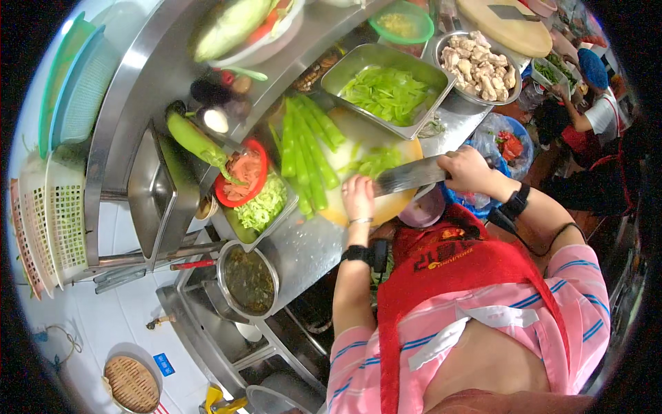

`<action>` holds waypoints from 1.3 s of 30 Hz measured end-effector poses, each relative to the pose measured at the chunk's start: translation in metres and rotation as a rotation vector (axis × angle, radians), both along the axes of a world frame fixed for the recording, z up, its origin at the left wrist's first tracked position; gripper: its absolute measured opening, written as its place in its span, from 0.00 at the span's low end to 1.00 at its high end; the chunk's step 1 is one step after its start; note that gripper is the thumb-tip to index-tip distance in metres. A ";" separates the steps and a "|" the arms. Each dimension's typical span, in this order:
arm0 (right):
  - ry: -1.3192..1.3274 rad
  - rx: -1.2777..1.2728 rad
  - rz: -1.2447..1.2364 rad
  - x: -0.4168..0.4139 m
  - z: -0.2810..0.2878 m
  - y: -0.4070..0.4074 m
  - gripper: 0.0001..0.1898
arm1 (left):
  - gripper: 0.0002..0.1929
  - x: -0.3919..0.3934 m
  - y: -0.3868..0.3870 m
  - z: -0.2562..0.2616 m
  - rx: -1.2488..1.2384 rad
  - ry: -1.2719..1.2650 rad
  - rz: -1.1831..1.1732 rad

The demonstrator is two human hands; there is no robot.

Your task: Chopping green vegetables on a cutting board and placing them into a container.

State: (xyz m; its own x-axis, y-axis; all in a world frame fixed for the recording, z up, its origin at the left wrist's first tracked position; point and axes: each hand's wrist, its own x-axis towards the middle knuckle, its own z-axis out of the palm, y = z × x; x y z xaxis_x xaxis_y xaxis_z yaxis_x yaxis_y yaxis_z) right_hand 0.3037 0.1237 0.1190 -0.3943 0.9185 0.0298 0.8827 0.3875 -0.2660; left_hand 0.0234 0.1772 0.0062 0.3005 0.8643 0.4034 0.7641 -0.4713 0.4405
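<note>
My right hand (pixel 465 168) grips the handle of a broad cleaver (pixel 411 176), its blade pointing left over the round chopping board (pixel 336 212). At the blade's tip end rests my left hand (pixel 358 199), fingers curled down; whatever lies under them is hidden. Thin green slices (pixel 380 161) are heaped on the board just beyond the blade. To their left lie several long, pale green stem pieces (pixel 307 155), apparently peeled celtuce. A steel tray (pixel 445 95) behind the board holds more green slices (pixel 388 90).
A steel bowl of raw chicken pieces (pixel 478 64) stands back right. Left of the board are a red bowl (pixel 220 191) of pink slices, a tray of chopped greens (pixel 261 207) and a green pepper (pixel 191 137). A pot of dark liquid (pixel 248 279) sits nearer. Another person (pixel 595 103) works at far right.
</note>
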 end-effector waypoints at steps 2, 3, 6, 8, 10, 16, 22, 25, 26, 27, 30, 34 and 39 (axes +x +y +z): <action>0.038 -0.025 -0.069 0.013 -0.003 -0.009 0.13 | 0.14 -0.007 -0.006 -0.011 -0.011 -0.020 0.164; 0.038 -0.027 -0.076 0.016 -0.008 -0.012 0.13 | 0.14 -0.005 -0.007 -0.014 -0.014 -0.020 0.157; 0.159 0.027 -0.170 0.012 -0.030 -0.015 0.13 | 0.26 0.006 -0.013 -0.022 0.045 -0.087 0.351; 0.142 -0.010 -0.294 0.004 -0.040 -0.016 0.13 | 0.28 0.016 -0.014 -0.029 0.027 -0.046 0.387; 0.139 -0.025 -0.305 -0.003 -0.052 -0.016 0.13 | 0.33 0.025 -0.012 -0.033 -0.036 -0.048 0.422; 0.315 -0.262 -0.357 -0.015 -0.069 -0.014 0.11 | 0.37 0.052 -0.004 -0.033 -0.053 -0.119 0.414; 0.634 -0.478 -0.267 -0.031 -0.098 -0.013 0.12 | 0.36 0.069 0.004 -0.016 -0.076 -0.255 0.398; 0.837 -0.617 -0.240 -0.048 -0.087 -0.012 0.11 | 0.31 0.065 0.007 -0.017 -0.002 -0.365 0.404; 0.918 -0.774 -0.240 -0.051 -0.087 -0.011 0.11 | 0.28 0.063 0.006 -0.018 0.069 -0.413 0.413; 1.000 -0.925 -0.251 -0.050 -0.086 -0.008 0.12 | 0.28 0.066 0.007 -0.017 0.070 -0.417 0.401; 1.001 -0.991 -0.217 -0.045 -0.045 -0.005 0.11 | 0.22 0.068 0.005 -0.003 0.083 -0.546 0.425; 1.095 -0.815 -0.192 -0.023 -0.021 -0.005 0.09 | 0.21 0.103 0.020 0.073 0.150 -0.669 0.270; 0.787 -0.256 -0.328 0.008 0.054 0.022 0.10 | 0.21 0.147 0.090 0.133 0.280 -0.650 0.091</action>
